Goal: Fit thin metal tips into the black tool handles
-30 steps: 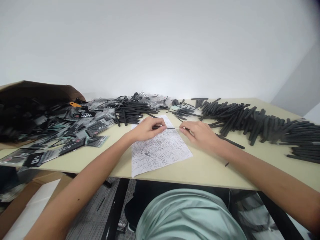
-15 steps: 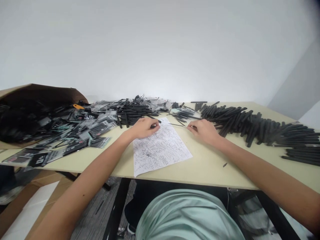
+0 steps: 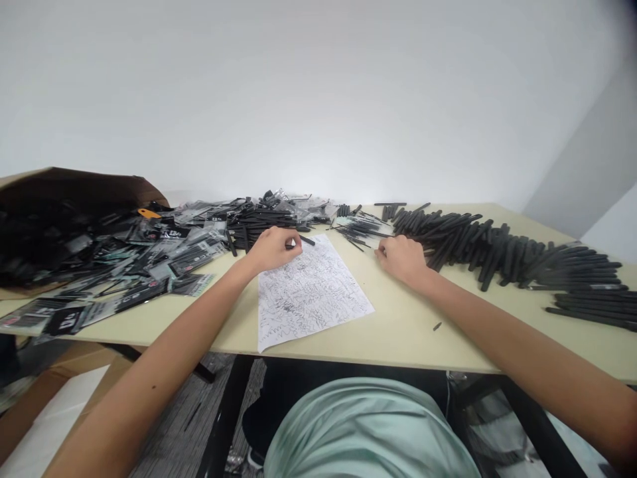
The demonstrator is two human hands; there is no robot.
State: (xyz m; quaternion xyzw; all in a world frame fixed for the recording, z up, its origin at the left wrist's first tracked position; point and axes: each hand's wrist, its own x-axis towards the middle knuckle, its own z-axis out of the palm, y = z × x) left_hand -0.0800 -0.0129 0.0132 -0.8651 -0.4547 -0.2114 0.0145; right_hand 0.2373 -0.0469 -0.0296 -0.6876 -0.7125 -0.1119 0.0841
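Note:
My left hand (image 3: 277, 248) is closed above the top left edge of the scribbled paper (image 3: 313, 292), with a short black piece between its fingers. Just beyond the fingertips a black pen (image 3: 307, 239) lies at the paper's upper edge. To the right of the paper, my right hand (image 3: 401, 255) has its fingers curled together, and whatever they hold is too small to name. Thin black refills (image 3: 365, 228) lie in a loose heap beyond and left of that hand. A pile of black pens (image 3: 261, 220) sits behind my left hand.
Many black pens (image 3: 502, 255) spread across the table's (image 3: 338, 345) right side. Packets (image 3: 194, 255) cover the left, beside an open box (image 3: 99, 176) with an orange-handled tool (image 3: 148, 213) near it. A small dark piece (image 3: 436, 326) lies near the front edge.
The view has shifted slightly right. My left hand has drawn a little up and left. The thin refill that lay between my hands no longer shows there; my right hand is nearer the refill heap.

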